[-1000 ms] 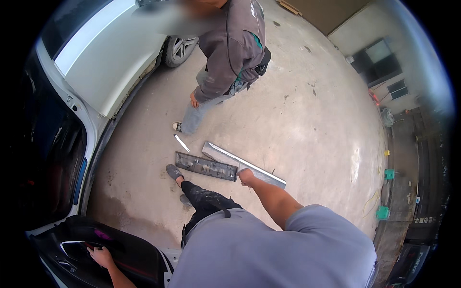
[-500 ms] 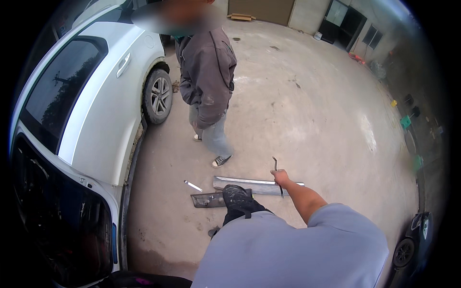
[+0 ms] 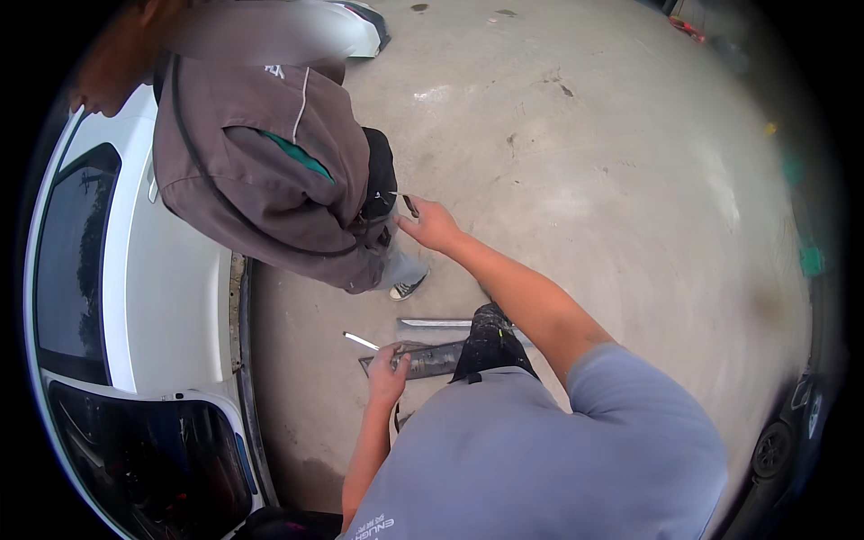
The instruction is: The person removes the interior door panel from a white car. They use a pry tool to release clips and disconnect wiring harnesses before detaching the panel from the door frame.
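My right hand [image 3: 430,225] reaches forward with its fingers closed around a thin dark pry bar [image 3: 411,207]; only a short part of it shows, beside a person's dark trousers pocket. My left hand [image 3: 387,373] hangs low with thumb and fingers apart, seemingly holding nothing. In the picture it overlaps the near end of a dark trim panel [image 3: 432,360] on the ground. Farther off lies a long grey trim strip [image 3: 436,324] with a bright edge, partly hidden by my leg. A white stick-like piece [image 3: 360,340] rests near the left hand.
A person in a brown jacket [image 3: 261,180] stands close at the left front, bent forward. Behind them is a white car [image 3: 189,297], its side along the left. Concrete floor [image 3: 585,198] stretches right. At the far right edge sits a dark vehicle's wheel [image 3: 771,450].
The person in the jacket is now much closer and leans left. My right hand has moved forward and left with the pry bar, toward that person. My left hand has come into view.
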A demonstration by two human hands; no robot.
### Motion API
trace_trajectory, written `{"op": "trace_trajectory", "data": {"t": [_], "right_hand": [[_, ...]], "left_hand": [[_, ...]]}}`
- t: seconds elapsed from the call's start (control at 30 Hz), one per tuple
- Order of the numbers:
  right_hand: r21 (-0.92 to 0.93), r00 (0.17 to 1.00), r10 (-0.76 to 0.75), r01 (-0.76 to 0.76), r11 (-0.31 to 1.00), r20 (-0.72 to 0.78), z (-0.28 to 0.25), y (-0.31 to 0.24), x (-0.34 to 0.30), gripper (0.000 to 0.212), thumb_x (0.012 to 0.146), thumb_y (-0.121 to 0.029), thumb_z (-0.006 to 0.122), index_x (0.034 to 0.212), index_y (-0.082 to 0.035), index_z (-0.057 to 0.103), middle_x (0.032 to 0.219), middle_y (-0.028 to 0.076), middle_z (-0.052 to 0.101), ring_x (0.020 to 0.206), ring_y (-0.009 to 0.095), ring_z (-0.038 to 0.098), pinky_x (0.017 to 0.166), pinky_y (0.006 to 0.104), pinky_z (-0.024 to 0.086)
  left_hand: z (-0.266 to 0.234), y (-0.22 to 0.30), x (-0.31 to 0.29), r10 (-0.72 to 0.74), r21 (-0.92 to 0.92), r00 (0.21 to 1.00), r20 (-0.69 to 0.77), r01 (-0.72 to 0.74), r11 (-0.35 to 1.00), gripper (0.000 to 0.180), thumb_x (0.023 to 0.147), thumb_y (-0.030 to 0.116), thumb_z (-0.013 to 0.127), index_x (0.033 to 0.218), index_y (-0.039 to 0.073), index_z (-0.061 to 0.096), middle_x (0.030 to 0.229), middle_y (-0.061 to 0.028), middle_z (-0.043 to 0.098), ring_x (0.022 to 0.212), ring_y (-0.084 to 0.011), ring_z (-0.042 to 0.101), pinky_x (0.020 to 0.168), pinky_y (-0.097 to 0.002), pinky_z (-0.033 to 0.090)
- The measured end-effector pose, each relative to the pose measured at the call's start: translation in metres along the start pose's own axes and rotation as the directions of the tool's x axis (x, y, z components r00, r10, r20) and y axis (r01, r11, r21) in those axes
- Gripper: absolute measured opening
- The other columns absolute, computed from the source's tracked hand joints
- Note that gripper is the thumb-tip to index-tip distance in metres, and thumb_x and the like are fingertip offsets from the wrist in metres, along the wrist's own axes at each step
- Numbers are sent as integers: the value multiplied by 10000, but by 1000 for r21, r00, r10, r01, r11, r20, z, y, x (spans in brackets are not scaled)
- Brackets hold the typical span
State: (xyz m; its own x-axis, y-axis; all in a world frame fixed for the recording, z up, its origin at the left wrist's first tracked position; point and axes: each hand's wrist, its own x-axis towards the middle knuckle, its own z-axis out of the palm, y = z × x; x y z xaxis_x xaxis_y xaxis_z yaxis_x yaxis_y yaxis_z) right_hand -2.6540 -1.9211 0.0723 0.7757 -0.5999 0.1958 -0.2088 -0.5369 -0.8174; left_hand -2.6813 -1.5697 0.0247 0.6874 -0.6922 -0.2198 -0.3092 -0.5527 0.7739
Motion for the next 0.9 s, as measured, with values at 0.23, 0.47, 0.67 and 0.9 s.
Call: {"op": "trace_trajectory", "data": {"t": [0.23,0.47,0.67,0.9], "right_hand": [[57,871,-275,277,959,406,23,26,76,312,918,-370,637,874,-61,647,836,183,705,804,407,678,696,520,532],[335,796,-428,301,893,427,19,36,79,270,906,-313,639,797,-66,646,776,170,690,743,415,666,656,521,528],[332,725,-397,242,912,563,13,29,92,276,936,-313,615,832,-59,650,781,183,688,749,426,663,673,531,528],[249,611,-467,410,877,639,10,40,126,275,934,-325,620,853,-65,656,774,175,685,754,414,669,671,522,531]], "left_hand": [[5,218,179,419,432,839,-348,-253,866,344,885,30,619,1217,-58,593,1288,-250,615,1176,-430,590,1020,-469,474],[-9,250,225,227,354,681,-696,51,934,321,878,-38,568,1197,-73,589,1252,-280,582,1079,-460,608,924,-487,518],[-35,197,235,204,623,835,-511,196,757,342,857,58,667,1195,17,652,1205,-234,640,1121,-427,610,942,-483,511],[-47,166,256,297,749,884,-361,85,658,306,825,136,731,1129,107,716,1135,-135,689,1070,-368,646,895,-457,535]]}}
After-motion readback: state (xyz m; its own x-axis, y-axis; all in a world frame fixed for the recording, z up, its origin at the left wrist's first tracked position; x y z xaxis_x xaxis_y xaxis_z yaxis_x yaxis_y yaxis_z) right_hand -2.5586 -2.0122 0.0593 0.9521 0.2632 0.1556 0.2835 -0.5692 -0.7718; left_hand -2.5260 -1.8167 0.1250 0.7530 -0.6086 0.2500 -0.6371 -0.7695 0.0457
